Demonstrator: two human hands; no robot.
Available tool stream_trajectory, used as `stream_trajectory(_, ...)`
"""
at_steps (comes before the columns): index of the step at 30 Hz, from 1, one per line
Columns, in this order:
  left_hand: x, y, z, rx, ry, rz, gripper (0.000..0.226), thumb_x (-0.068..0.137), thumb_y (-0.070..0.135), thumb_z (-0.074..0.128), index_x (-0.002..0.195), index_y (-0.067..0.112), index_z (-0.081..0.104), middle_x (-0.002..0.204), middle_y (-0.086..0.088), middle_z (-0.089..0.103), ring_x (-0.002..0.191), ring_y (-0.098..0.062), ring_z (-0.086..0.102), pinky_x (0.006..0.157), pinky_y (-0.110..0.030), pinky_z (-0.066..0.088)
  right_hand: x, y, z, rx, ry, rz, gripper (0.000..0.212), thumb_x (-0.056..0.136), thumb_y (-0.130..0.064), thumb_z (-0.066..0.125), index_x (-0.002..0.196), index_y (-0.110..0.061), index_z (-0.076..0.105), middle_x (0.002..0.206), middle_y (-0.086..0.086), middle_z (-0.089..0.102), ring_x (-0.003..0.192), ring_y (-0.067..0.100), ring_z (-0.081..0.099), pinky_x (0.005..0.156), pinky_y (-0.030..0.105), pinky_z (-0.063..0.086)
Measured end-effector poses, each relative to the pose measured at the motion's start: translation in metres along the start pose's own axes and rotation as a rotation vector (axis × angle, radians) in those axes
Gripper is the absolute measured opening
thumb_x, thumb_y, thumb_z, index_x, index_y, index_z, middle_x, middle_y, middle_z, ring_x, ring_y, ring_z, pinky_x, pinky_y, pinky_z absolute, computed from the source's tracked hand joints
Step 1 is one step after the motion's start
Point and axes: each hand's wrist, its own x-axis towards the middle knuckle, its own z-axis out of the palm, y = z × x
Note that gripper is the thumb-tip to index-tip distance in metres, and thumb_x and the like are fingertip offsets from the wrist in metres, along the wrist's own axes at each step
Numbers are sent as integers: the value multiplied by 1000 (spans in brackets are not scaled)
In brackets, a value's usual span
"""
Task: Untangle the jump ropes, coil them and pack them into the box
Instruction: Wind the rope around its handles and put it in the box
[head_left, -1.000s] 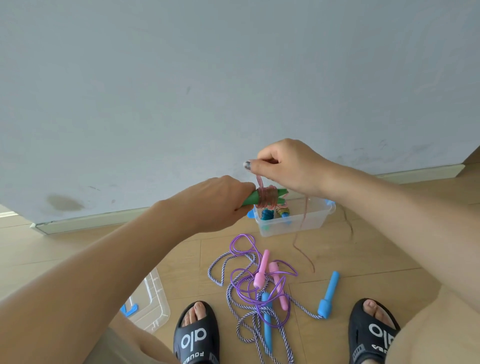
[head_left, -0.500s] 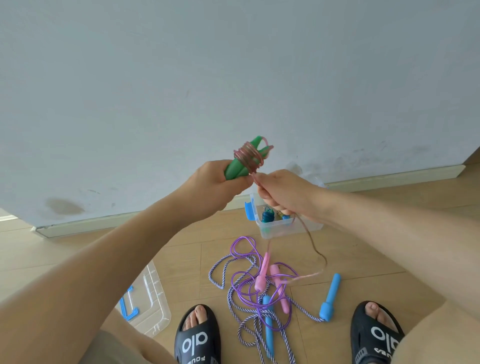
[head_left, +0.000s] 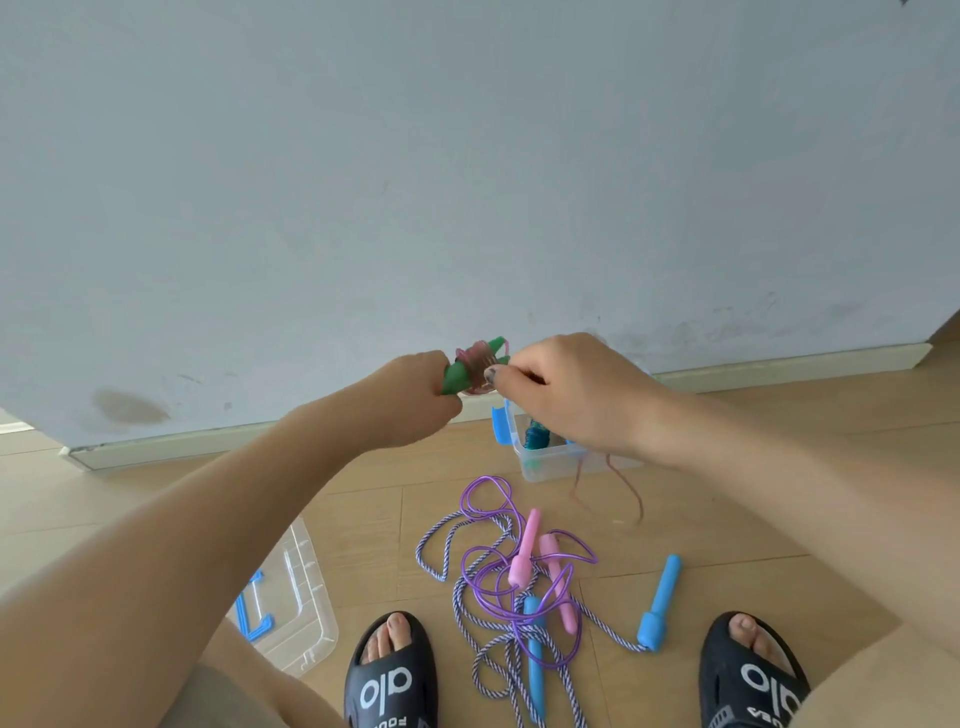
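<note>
Fingers of the right hand (head_left: 566, 387) pinch the pink cord (head_left: 478, 364) at the green handles (head_left: 460, 375), which the left hand (head_left: 415, 397) grips in a fist just above the box (head_left: 545, 460). Half a second ago the bundle stood higher, with more slack loose — only a short tail now dangles beside the box, so this coil looks nearly finished. Two tangled ropes (head_left: 514, 577) wait nearer than the box. Its contents — mostly hidden behind the right hand.

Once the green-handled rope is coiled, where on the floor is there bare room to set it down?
Bare floor lies between the baseboard and the clear lid, and right of the blue handle. Crowded: the tangled ropes between the sandals, below the box.
</note>
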Motion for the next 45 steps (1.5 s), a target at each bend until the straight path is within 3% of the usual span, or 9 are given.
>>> stream_trajectory(4, -2, 12, 14, 239, -3, 176, 11, 94, 19, 46, 93, 10, 50, 88, -4, 56, 82, -27, 57, 69, -36, 46, 15, 6, -12, -39, 45, -41, 55, 97, -42, 53, 52, -15, 35, 41, -5, 35, 46, 12, 29, 49, 30, 24)
stream_trajectory(9, -3, 21, 13, 394, 6, 300, 23, 99, 30, 47, 81, 15, 46, 71, 3, 46, 63, -18, 49, 58, -33, 35, 29, 11, -17, 29, 50, -98, 58, 94, -49, 58, 55, -15, 30, 49, -5, 25, 49, 14, 23, 49, 30, 21)
stream_trajectory(14, -19, 34, 10, 331, 24, 424, 24, 99, 32, 49, 80, 17, 49, 67, 2, 47, 55, -13, 45, 53, -31, 34, 38, 20, -17, 111, -95, -27, 60, 91, -52, 62, 55, -18, 28, 53, -1, 21, 51, 17, 20, 49, 30, 17)
stream_trajectory(18, -31, 38, 5, 133, 85, 504, 21, 98, 30, 55, 78, 27, 47, 65, 8, 47, 55, -9, 44, 52, -21, 33, 38, 39, -5, 322, -264, 159, 52, 93, -40, 65, 56, -4, 54, 45, -4, 43, 40, 11, 36, 44, 22, 28)
stream_trajectory(22, -28, 34, 0, -82, 109, 319, 28, 93, 29, 62, 71, 26, 46, 62, 9, 48, 53, -6, 42, 51, -17, 35, 31, 48, 0, 357, -244, 168, 40, 92, 6, 48, 58, -15, 39, 39, -15, 33, 38, 3, 26, 46, 18, 24)
stream_trajectory(26, -16, 26, -3, -392, 74, 126, 23, 90, 22, 65, 74, 12, 52, 56, 6, 46, 48, -12, 40, 47, -20, 36, 22, 43, 11, 268, -203, 225, 45, 101, -39, 40, 61, -19, 34, 51, -5, 33, 48, 14, 25, 50, 25, 25)
stream_trajectory(29, -4, 7, -11, -607, 120, -57, 18, 88, 13, 65, 72, 12, 55, 60, 0, 50, 52, -19, 41, 51, -26, 36, 12, 41, 14, 181, -223, 266, 53, 102, -46, 33, 57, -17, 33, 44, -9, 35, 47, 17, 27, 56, 30, 28)
stream_trajectory(37, 6, 1, 7, 109, 77, -14, 19, 91, 18, 50, 75, 15, 41, 78, -4, 53, 65, -20, 48, 55, -30, 36, -9, -8, 3, -153, -91, -128, 52, 101, -41, 43, 57, -15, 33, 49, 0, 39, 51, 16, 33, 51, 33, 25)
stream_trajectory(45, -12, 33, 24, 300, 49, 302, 12, 99, 24, 48, 94, 15, 42, 80, -2, 46, 82, -32, 60, 64, -36, 42, 21, 2, -21, -39, 58, -132, 56, 99, -44, 51, 56, -16, 29, 45, -4, 28, 46, 15, 26, 49, 30, 20)
